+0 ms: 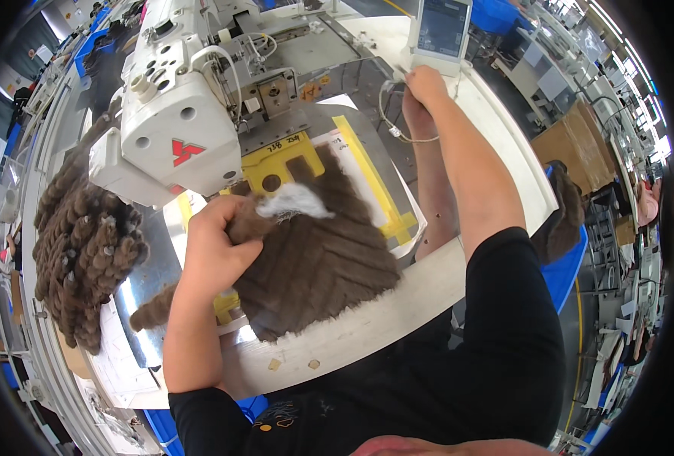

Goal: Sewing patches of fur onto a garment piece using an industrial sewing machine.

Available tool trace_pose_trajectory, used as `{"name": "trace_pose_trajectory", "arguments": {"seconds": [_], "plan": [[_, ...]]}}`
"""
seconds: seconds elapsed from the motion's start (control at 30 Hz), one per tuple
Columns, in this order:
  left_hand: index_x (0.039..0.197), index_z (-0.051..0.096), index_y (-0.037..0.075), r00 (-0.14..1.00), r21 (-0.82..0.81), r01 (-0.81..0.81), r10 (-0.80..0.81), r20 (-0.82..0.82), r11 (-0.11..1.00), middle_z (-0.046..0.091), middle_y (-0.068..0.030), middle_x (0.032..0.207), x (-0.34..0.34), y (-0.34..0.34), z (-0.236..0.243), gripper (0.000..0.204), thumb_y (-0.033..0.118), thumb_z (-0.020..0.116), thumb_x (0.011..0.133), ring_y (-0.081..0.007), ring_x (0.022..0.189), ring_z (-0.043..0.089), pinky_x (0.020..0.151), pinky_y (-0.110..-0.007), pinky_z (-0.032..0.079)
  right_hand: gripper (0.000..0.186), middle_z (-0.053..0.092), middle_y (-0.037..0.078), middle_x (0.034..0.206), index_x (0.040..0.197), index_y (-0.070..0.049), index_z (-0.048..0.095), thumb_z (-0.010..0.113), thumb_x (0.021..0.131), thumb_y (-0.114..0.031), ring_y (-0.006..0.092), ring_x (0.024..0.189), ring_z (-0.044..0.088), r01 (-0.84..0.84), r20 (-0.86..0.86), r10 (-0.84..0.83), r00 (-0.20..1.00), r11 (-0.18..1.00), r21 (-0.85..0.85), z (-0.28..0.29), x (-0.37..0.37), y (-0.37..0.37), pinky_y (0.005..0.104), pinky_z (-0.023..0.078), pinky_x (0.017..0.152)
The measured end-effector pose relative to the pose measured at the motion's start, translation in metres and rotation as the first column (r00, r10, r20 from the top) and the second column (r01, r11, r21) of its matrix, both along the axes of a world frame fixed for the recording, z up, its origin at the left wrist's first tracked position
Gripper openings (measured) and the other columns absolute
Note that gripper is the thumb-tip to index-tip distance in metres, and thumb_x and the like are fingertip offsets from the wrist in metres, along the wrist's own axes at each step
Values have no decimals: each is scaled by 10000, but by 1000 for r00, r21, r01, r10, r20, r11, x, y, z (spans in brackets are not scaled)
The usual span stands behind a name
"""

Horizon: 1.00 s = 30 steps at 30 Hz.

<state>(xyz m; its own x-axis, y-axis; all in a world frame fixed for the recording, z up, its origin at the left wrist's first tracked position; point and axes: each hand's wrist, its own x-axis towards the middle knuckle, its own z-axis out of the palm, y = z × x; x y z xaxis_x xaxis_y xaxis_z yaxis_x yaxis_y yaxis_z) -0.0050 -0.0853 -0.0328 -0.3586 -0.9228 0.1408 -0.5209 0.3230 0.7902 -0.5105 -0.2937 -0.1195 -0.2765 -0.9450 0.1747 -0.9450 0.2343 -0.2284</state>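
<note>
My left hand (224, 239) is closed round a piece of brown fur (248, 223) beside the sewing machine's head. White, fluffy material (297, 200) shows along the held piece. Under and to the right of that hand lies a brown fur panel (321, 262) with chevron ridges, its front edge reaching the table's rim. Behind it is a yellow-edged template (282, 156) with cut-outs. Off to the right, my right hand (428, 85) is at the lower left corner of a control screen (441, 30), fingers curled in; whatever they touch is hidden. A thin cable (386, 114) loops below it.
The white sewing machine head (173, 129) stands close at the left of the work. A heap of brown fur pieces (86, 243) lies beyond it, and a fur strip (154, 308) sits by my left forearm. A cardboard box (576, 148) and blue bin (566, 270) stand at the right.
</note>
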Motion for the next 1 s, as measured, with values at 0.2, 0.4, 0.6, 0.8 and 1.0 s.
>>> {"name": "trace_pose_trajectory", "arguments": {"seconds": [0.2, 0.4, 0.6, 0.8, 1.0], "plan": [[1100, 608, 0, 991, -60, 56, -63, -117, 997, 640, -141, 858, -3, -6, -10, 355, 258, 773, 921, -238, 777, 541, 761, -337, 489, 267, 735, 288, 1080, 1060, 48, 747, 663, 901, -150, 428, 1051, 719, 110, -122, -109, 987, 994, 2, 27, 8, 31, 487, 581, 917], [1034, 581, -23, 991, -6, 48, -48, -121, 999, 523, -129, 745, 1, -11, -19, 289, 253, 665, 1023, -211, 725, 446, 695, -333, 454, 300, 733, 287, 1073, 1138, 29, 726, 552, 914, -71, 410, 1025, 729, 81, -163, -109, 981, 982, -169, 34, 16, 46, 491, 591, 862], [1030, 597, -15, 973, 134, -36, 65, -221, 990, 585, -29, 838, 5, -6, -24, 255, 183, 746, 969, -118, 816, 484, 740, -290, 455, 302, 665, 39, 921, 1240, -26, 682, 586, 984, -153, 116, 759, 629, -395, 864, 432, 258, 863, -314, 134, 187, 174, 258, 509, 713], [952, 524, 39, 914, 50, -59, 74, -398, 997, 547, 8, 863, -1, -7, -37, 238, 72, 759, 934, -87, 814, 463, 744, -238, 433, 255, 683, 59, 1071, 1186, -4, 646, 677, 1007, -184, 131, 988, 620, -796, 855, 498, 144, 571, -198, 104, 265, 238, 304, 501, 906], [913, 493, 62, 857, 37, -39, 52, -513, 999, 558, 12, 891, -5, 4, -39, 286, 41, 778, 912, -79, 825, 474, 759, -234, 428, 323, 719, 153, 976, 1150, 4, 675, 699, 995, -279, 253, 875, 686, -568, 738, 633, 233, 705, -425, 79, 265, 222, 353, 536, 800]]}}
